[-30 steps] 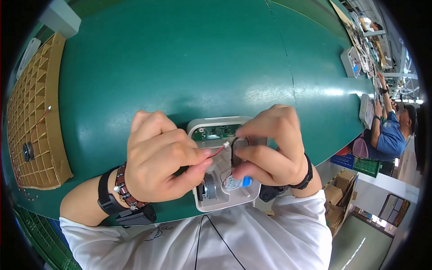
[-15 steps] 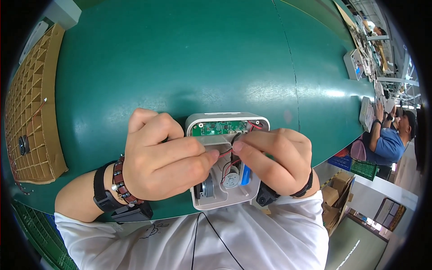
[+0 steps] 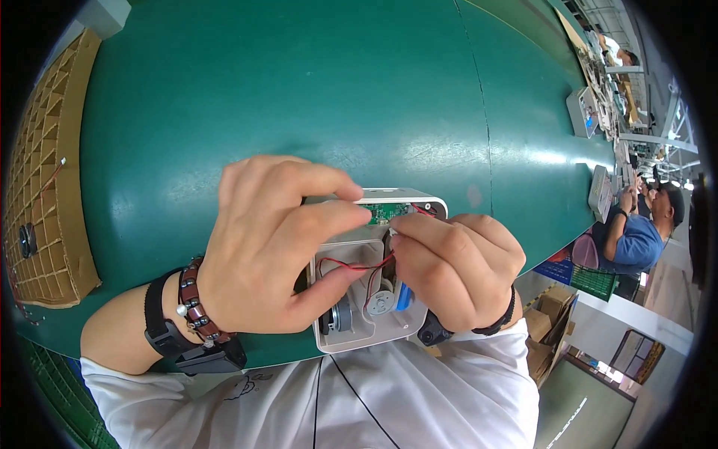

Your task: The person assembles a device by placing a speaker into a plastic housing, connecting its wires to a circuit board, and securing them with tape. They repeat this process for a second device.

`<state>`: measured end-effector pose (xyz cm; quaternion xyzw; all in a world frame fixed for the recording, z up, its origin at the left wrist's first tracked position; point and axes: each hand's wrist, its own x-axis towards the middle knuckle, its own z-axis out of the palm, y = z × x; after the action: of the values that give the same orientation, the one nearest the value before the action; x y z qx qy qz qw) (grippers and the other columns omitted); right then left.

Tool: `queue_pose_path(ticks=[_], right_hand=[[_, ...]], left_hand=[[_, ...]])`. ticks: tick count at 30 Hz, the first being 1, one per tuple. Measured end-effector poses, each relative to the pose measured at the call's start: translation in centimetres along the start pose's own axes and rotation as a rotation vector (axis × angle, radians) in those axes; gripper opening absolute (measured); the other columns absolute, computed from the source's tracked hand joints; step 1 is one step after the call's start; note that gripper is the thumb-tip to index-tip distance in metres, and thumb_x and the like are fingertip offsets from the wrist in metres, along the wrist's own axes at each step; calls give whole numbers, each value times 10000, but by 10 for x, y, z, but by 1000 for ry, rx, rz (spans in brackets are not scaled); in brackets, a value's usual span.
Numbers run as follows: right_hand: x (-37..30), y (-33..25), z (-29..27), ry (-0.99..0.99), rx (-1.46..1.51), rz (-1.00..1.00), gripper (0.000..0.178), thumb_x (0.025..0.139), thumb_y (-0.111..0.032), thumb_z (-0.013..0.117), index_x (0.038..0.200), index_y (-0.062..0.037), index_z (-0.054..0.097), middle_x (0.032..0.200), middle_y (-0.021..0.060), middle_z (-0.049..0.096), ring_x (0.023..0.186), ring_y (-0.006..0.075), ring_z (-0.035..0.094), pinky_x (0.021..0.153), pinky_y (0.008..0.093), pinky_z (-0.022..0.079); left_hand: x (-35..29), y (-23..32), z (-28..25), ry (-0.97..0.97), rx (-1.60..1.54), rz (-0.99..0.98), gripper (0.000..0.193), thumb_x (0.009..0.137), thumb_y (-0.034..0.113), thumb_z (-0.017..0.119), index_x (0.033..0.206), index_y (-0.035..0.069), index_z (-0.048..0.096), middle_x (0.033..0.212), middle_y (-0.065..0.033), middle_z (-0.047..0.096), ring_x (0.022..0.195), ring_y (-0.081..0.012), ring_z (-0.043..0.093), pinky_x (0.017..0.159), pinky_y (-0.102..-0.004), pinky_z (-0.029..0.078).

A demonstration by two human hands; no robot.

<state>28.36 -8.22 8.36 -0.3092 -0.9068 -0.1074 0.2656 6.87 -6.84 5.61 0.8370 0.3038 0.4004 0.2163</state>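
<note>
A white plastic housing lies open in front of me. Inside are a green circuit board, a round black-rimmed speaker, a silver motor and a blue cylinder. My right hand pinches a small white connector just below the board. Red and black wires loop across the housing near the pinch. My left hand spreads over the housing's left side, forefinger at the board and thumb beside the wires. Its palm hides part of the housing's left wall.
To the left is a divided cardboard box with a loose speaker and wires on it. Similar white housings stand along the green table at right. Another person works there. A green crate sits lower left.
My left hand has opened from its pinch and its fingers have spread upward toward the board. The red wires now show in a loop, and the right hand still pinches.
</note>
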Motion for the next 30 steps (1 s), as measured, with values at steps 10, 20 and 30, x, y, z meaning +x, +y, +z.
queue_pose_path(ticks=[10,20,30], right_hand=[[4,-3,-13,-197,-14,227,241,546,-80,746,769,-104,657,878,57,574,772,213,533,676,323,398],[7,5,-6,-238,193,370,237,541,-64,725,758,-127,654,983,80,547,860,249,486,710,351,371],[10,3,-2,-206,168,333,208,589,-78,706,763,-110,595,961,34,582,808,217,503,722,342,338]], left_hand=[[-3,-4,2,-53,-62,-32,466,660,123,709,1087,73,531,1113,-125,549,928,-294,524,794,-409,372],[-5,-4,5,-66,-75,-51,442,680,134,698,1082,62,529,1107,-134,538,912,-298,521,792,-412,380],[-5,-7,6,-51,-101,-47,445,682,105,698,1090,56,527,1104,-149,530,900,-304,516,771,-408,407]])
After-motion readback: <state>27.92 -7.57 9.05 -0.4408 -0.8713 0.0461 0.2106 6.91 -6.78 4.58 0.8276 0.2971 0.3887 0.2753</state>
